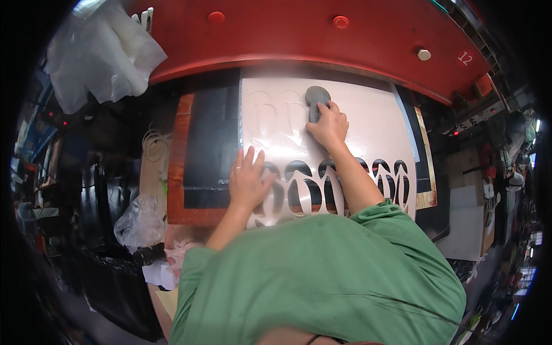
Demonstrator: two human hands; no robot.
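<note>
A pale pinkish sheet [371, 109] lies over a dark board. My right hand [330, 125] is closed around a dark grey, shoe-sole-shaped cutting die [317, 95], which rests on the sheet's far half. To the left of the die, sole-shaped outlines [263, 118] are pressed into the sheet. Along the near edge runs a band of cut-out holes [299, 192], part of it hidden by my right forearm and green top. My left hand [248, 183] lies on the sheet's left side by these holes, fingers spread, holding nothing.
A red machine beam [276, 37] with buttons spans the far side. From its left end hangs a clear plastic bag [100, 60]. The dark board [210, 138] has a reddish-brown edge. A crumpled clear bag [141, 221] lies at the left, a grey panel [464, 221] at the right.
</note>
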